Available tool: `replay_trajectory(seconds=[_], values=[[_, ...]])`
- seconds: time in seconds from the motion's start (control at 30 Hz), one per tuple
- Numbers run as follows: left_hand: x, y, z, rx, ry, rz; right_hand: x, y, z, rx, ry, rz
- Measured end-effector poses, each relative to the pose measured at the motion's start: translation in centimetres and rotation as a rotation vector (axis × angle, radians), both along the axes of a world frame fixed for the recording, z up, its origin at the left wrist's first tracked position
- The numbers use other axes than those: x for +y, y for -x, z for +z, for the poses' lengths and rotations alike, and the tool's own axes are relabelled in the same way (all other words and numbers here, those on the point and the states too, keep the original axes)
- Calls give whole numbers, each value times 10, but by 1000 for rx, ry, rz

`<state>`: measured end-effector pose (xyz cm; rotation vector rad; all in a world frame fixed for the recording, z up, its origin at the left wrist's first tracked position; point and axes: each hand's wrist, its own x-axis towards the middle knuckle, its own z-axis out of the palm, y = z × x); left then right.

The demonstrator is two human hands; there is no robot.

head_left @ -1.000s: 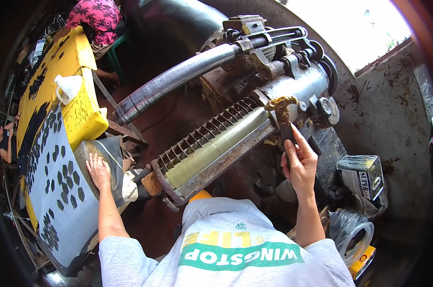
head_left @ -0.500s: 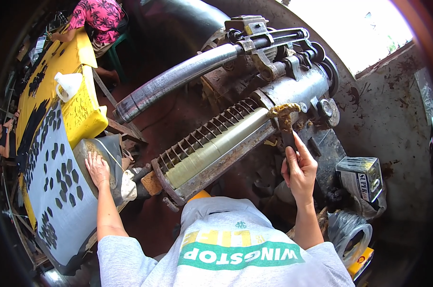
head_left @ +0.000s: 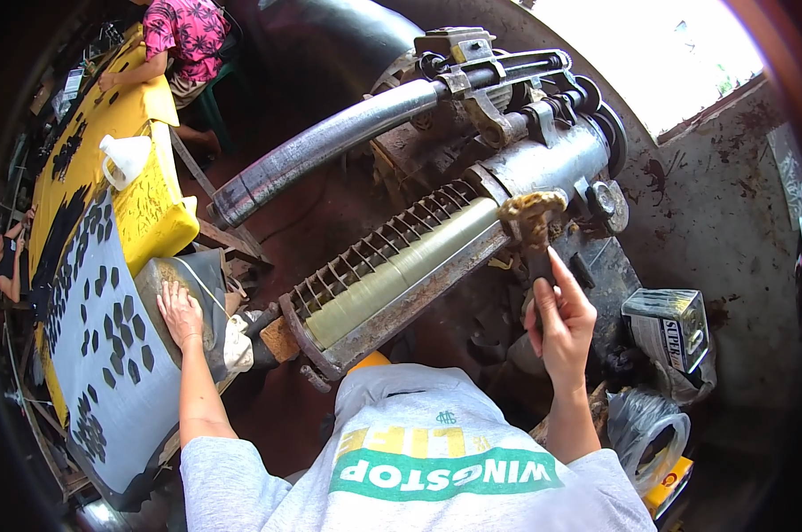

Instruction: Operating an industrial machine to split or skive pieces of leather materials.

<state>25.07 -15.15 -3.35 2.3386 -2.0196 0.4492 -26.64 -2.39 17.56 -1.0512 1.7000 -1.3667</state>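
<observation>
In my right hand (head_left: 560, 332) is a tool with a dark handle and a blunt, yellow-brown crusted head (head_left: 531, 215); I cannot make out its exact kind. My fingers wrap its handle, and the head is held over the right end of a pale yellow-green roller (head_left: 401, 275). The roller lies in a rusty metal machine trough (head_left: 418, 321), with a row of dark curved ribs (head_left: 387, 239) along its far side. My left hand (head_left: 180, 312) rests flat, fingers spread, on a worn, rounded grey-brown block (head_left: 157, 270) beside the table.
A grey sheet (head_left: 144, 403) with several dark cut pieces covers the left table, beside yellow material (head_left: 157, 226) and a white jug (head_left: 126, 158). A co-worker (head_left: 183, 40) sits far left. A thick metal arm (head_left: 330, 133) juts above the machine. A tin (head_left: 671, 328) stands at right.
The crusted tool has turned and shifted slightly right, and my right hand moved a little with it. My left hand has stayed put. The co-worker's arm now reaches across the yellow table.
</observation>
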Motion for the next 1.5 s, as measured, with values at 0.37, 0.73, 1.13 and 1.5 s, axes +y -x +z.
replay_trajectory(seconds=[0.37,0.73,1.13,1.5], values=[[-1,1,-1,7,2,-3,-15,6,-12,61,1,-31],[-2,-2,-3,-3,1,-1,6,-17,-8,30,-79,73],[0,0,-2,-5,8,-5,-11,3,-15,102,4,-26],[-6,-3,-5,-9,3,-69,15,-3,7,-243,-6,187]])
